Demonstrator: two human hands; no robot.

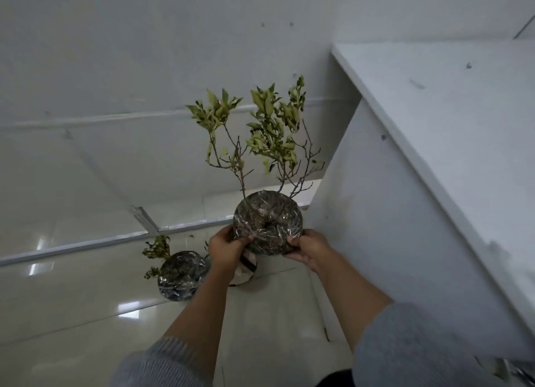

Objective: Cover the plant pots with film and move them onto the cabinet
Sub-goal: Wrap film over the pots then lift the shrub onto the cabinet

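I hold a film-covered plant pot (267, 221) in the air above the floor, beside the white cabinet (451, 120). Clear film stretches over its soil, and thin branches with pale green leaves (266, 126) rise from it. My left hand (225, 250) grips the pot's left rim and my right hand (308, 249) grips its right rim. A second film-covered pot (182, 275) with a smaller plant stands on the floor at the lower left. Under the held pot, a roll-like object (246, 268) is partly hidden behind my left hand.
The cabinet's side panel (390, 227) stands close to the right of the held pot. A white wall (144, 54) lies behind. The glossy tiled floor (86, 314) stretches to the left, with a metal strip (86, 243) across it.
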